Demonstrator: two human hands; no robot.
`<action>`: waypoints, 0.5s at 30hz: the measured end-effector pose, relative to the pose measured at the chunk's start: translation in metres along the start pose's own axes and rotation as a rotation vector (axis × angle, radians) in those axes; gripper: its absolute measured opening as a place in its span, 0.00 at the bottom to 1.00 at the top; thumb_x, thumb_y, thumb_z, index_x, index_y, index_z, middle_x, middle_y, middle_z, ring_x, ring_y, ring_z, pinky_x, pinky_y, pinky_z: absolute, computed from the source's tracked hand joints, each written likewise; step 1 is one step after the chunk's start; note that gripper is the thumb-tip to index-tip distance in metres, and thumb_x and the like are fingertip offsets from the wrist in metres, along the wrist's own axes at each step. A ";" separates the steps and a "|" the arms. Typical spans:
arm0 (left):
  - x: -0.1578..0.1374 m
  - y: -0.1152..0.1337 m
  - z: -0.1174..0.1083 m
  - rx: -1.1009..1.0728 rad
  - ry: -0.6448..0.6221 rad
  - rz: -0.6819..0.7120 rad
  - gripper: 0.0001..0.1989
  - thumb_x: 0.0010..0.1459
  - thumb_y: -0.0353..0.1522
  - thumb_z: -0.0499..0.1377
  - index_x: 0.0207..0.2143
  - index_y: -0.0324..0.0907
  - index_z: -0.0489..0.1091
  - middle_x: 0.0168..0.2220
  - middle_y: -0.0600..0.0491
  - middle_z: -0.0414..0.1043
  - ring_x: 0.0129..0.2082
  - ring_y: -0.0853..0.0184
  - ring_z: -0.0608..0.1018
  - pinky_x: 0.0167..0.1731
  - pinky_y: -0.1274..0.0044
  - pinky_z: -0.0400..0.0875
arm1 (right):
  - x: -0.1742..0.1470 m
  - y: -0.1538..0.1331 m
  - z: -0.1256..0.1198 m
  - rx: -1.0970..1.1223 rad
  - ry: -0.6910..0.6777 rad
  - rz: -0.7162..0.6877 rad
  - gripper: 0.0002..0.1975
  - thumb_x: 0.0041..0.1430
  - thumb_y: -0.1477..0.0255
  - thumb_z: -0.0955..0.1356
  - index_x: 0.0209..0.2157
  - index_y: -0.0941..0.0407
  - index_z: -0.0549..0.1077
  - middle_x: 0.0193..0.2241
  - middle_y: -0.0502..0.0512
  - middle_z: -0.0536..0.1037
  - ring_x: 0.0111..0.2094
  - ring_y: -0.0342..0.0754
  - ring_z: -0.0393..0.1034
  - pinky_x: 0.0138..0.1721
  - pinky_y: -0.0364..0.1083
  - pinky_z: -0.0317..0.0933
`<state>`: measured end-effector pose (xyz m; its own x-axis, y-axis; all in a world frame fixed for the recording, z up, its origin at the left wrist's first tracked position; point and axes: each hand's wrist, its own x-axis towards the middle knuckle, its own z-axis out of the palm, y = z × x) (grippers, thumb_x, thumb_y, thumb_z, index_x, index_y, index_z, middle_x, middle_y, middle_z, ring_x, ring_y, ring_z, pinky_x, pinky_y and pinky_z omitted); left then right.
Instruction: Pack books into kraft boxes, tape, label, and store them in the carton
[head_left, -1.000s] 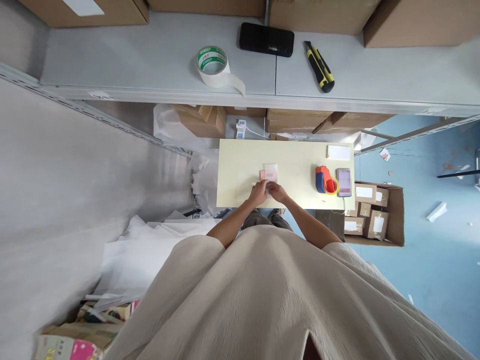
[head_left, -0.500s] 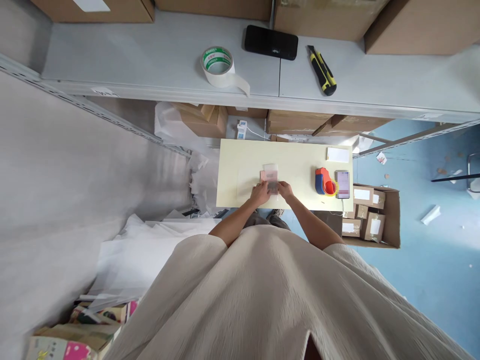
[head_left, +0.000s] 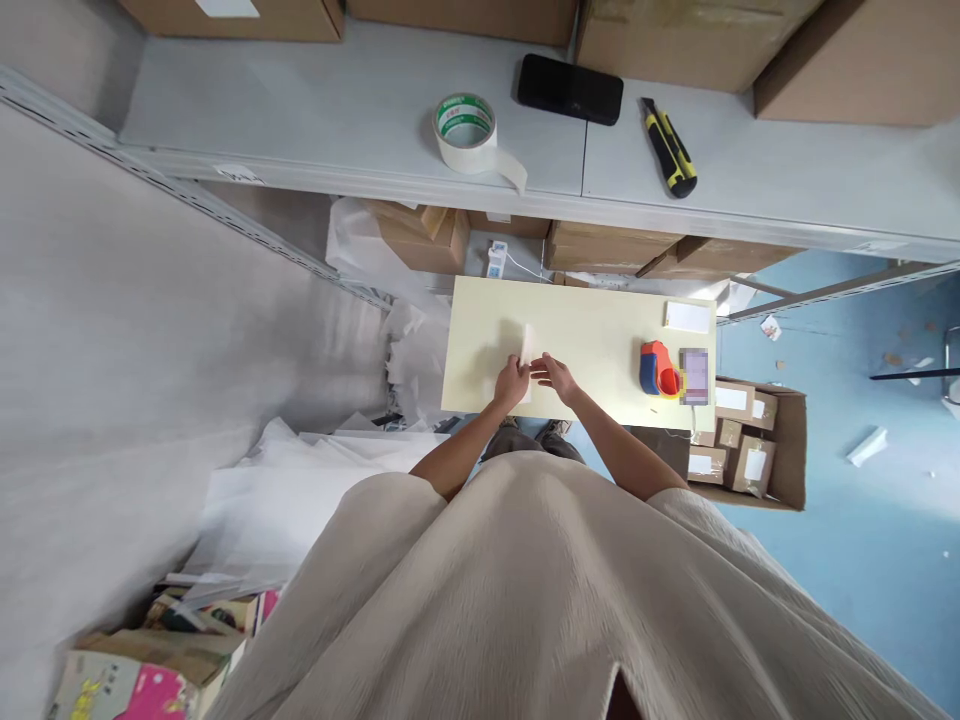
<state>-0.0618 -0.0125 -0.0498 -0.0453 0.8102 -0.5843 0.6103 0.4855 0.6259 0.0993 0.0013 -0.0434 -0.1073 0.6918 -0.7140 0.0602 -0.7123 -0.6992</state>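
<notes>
Over the pale yellow table (head_left: pixel 480 310), a thin pale packet in translucent wrapping (head_left: pixel 527 343) is turned up on its edge. My left hand (head_left: pixel 512 383) grips the packet from the left side. My right hand (head_left: pixel 556 377) is just to the right of it, fingers stretched apart toward the packet; I cannot tell whether the fingertips touch it. To the right on the table lies a red and blue tape dispenser (head_left: pixel 656 369). A phone (head_left: pixel 694 376) with a blurred screen is beside it, and a small white box (head_left: pixel 687 317) lies behind.
On the grey shelf (head_left: pixel 300 110) above are a tape roll (head_left: pixel 465 133), a black phone (head_left: pixel 570 89) and a yellow-black box cutter (head_left: pixel 669 148). An open carton (head_left: pixel 787 450) of small boxes stands right of the table. White sheets (head_left: pixel 277 500) are piled at the left.
The packet has gone from lying flat to standing on edge in my left hand. My right hand has let go and its fingers have spread. The view has shifted slightly.
</notes>
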 end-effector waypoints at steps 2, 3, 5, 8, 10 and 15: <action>0.006 -0.010 -0.008 0.046 0.075 -0.055 0.09 0.78 0.35 0.54 0.50 0.46 0.75 0.52 0.42 0.82 0.54 0.53 0.83 0.52 0.69 0.75 | 0.000 0.000 0.007 0.009 -0.029 0.006 0.28 0.67 0.40 0.70 0.43 0.52 0.81 0.50 0.61 0.88 0.48 0.55 0.82 0.49 0.50 0.72; 0.009 -0.015 -0.012 0.074 0.106 -0.102 0.09 0.76 0.34 0.56 0.47 0.46 0.76 0.55 0.41 0.81 0.56 0.51 0.82 0.54 0.68 0.75 | 0.000 0.000 0.009 0.000 -0.028 0.012 0.26 0.67 0.42 0.71 0.43 0.52 0.81 0.51 0.61 0.88 0.48 0.55 0.82 0.48 0.50 0.72; 0.017 -0.023 -0.018 0.106 0.134 -0.225 0.07 0.73 0.35 0.60 0.44 0.46 0.79 0.58 0.39 0.79 0.61 0.46 0.80 0.56 0.64 0.74 | 0.001 0.003 0.013 -0.036 0.008 0.030 0.22 0.67 0.47 0.73 0.41 0.52 0.81 0.52 0.61 0.87 0.46 0.53 0.82 0.45 0.48 0.72; 0.028 -0.032 -0.022 0.068 0.106 -0.327 0.07 0.69 0.35 0.63 0.46 0.46 0.81 0.58 0.38 0.80 0.62 0.43 0.80 0.56 0.62 0.74 | 0.004 0.010 0.015 -0.108 0.101 0.078 0.15 0.65 0.55 0.74 0.38 0.53 0.80 0.49 0.61 0.87 0.41 0.51 0.80 0.40 0.46 0.70; 0.032 -0.036 -0.023 0.025 0.086 -0.310 0.10 0.69 0.34 0.63 0.51 0.46 0.80 0.56 0.39 0.82 0.60 0.46 0.82 0.55 0.64 0.74 | 0.006 0.015 0.013 -0.155 0.144 0.105 0.12 0.64 0.60 0.74 0.36 0.54 0.79 0.45 0.60 0.87 0.39 0.50 0.79 0.37 0.46 0.68; 0.031 -0.048 -0.028 -0.038 0.040 -0.235 0.19 0.70 0.31 0.61 0.61 0.43 0.72 0.56 0.39 0.83 0.56 0.50 0.84 0.53 0.66 0.75 | 0.009 0.022 0.007 -0.234 0.191 0.103 0.08 0.61 0.64 0.73 0.35 0.54 0.78 0.37 0.58 0.84 0.38 0.52 0.78 0.37 0.47 0.69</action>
<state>-0.1146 -0.0016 -0.0830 -0.2140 0.6854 -0.6960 0.5488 0.6738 0.4947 0.0924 -0.0092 -0.0647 0.0977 0.6430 -0.7596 0.2899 -0.7485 -0.5964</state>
